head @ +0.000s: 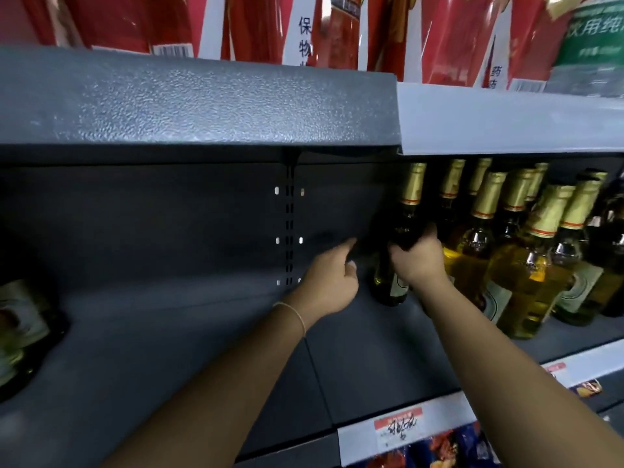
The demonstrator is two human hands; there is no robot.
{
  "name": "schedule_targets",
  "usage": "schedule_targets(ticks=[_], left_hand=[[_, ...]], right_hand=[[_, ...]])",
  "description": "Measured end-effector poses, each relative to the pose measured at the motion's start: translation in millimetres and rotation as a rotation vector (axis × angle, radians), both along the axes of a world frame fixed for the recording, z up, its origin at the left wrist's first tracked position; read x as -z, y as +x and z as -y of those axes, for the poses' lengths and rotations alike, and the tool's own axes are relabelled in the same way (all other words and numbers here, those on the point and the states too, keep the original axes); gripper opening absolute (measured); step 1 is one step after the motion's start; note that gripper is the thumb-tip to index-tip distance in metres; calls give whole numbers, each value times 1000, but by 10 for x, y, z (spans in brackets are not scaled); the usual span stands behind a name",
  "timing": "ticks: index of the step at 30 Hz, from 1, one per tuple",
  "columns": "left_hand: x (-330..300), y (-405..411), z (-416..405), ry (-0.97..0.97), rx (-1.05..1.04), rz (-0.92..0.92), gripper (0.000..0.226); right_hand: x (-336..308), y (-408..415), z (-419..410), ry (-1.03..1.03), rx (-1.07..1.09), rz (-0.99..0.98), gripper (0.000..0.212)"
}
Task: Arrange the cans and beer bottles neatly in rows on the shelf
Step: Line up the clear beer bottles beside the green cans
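A beer bottle with a gold foil neck stands upright at the back of the dark shelf. My right hand grips it round the shoulder. To its right stand several more gold-necked beer bottles in rows. My left hand hovers just left of the held bottle, forefinger stretched toward the back wall, holding nothing. A thin bracelet circles my left wrist.
A dark bottle sits at the shelf's far left edge. The upper shelf's front lip overhangs close above the bottle tops, with red packages on it. Price tags line the front rail.
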State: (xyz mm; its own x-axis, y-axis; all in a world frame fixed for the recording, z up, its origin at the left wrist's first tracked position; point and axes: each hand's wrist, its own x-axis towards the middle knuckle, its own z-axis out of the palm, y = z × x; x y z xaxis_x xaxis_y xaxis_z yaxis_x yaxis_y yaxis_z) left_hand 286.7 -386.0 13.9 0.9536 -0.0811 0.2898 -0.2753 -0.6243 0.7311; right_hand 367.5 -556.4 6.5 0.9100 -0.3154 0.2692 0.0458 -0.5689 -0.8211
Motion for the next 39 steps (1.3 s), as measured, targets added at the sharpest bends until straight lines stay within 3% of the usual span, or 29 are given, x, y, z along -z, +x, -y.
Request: schedule_targets(ticks=[4, 16, 24, 39], left_hand=[[37, 22, -72, -12, -24, -25, 51], [220, -147, -481, 51, -67, -48, 64], [266, -471, -1155, 33, -92, -80, 61], [401, -1384, -2641, 7, -209, -99, 63]], right_hand=[[46, 62, -39, -73, 49, -48, 92], [128, -443, -584, -15, -190, 265, 51], [198, -961, -1283, -54, -400, 413, 71], [40, -1859, -2838, 12, -628, 432, 70]])
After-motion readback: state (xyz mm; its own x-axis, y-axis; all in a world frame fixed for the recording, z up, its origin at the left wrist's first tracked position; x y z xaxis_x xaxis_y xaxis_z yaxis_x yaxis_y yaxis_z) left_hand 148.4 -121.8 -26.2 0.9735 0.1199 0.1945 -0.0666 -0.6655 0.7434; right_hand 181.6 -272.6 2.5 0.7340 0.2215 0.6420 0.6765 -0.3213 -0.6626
